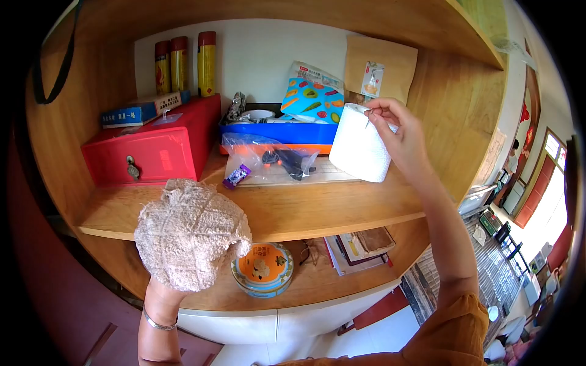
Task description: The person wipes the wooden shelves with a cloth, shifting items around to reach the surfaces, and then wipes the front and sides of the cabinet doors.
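Our right hand [400, 129] pinched the top rim of the paper roll [359, 149], which sat just below its fingertips; we judged it light, dentable, best held round its sides. Soft, limp-looking cloth [190, 235] hid our left fingers, whose grip we couldn't tell.

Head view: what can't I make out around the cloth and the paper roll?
Left hand, head view: fingers and grip hidden by the cloth.
Right hand, head view: the thin dark sliver below its fingertips is too small to identify.
Paper roll, head view: far side hidden by the roll itself.
Red box, head view: inside hidden by its own walls.
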Action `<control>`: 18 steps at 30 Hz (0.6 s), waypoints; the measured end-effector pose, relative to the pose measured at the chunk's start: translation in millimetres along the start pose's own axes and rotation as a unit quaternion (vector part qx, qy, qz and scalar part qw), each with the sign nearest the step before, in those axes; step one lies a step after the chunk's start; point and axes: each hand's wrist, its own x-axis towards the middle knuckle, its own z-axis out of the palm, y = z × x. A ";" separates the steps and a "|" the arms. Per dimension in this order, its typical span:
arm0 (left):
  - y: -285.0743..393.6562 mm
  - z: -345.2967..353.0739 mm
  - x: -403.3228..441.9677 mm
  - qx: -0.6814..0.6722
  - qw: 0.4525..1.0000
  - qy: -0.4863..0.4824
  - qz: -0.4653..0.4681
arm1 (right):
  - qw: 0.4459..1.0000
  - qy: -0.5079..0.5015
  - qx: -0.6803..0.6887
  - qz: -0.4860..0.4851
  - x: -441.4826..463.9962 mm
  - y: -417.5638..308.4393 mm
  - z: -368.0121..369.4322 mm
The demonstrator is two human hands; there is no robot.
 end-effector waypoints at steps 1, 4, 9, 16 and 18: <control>-0.5 0.2 -0.8 0.003 1.000 0.003 0.002 | 1.000 -0.001 0.000 0.001 1.1 -0.2 -0.5; -1.6 0.7 -1.7 -0.014 1.000 0.004 -0.007 | 1.000 -0.006 0.010 0.024 2.8 -2.4 -1.9; -9.2 7.9 -12.0 -0.024 0.999 0.005 -0.035 | 1.000 -0.006 0.000 0.024 5.3 -1.4 -1.4; -2.2 0.8 -2.6 0.006 0.999 -0.003 -0.034 | 0.986 -0.058 0.089 0.131 25.2 -3.2 -12.5; -2.0 -2.4 -2.2 0.005 0.999 -0.006 -0.035 | 0.988 -0.087 0.024 0.126 27.1 -0.9 -14.4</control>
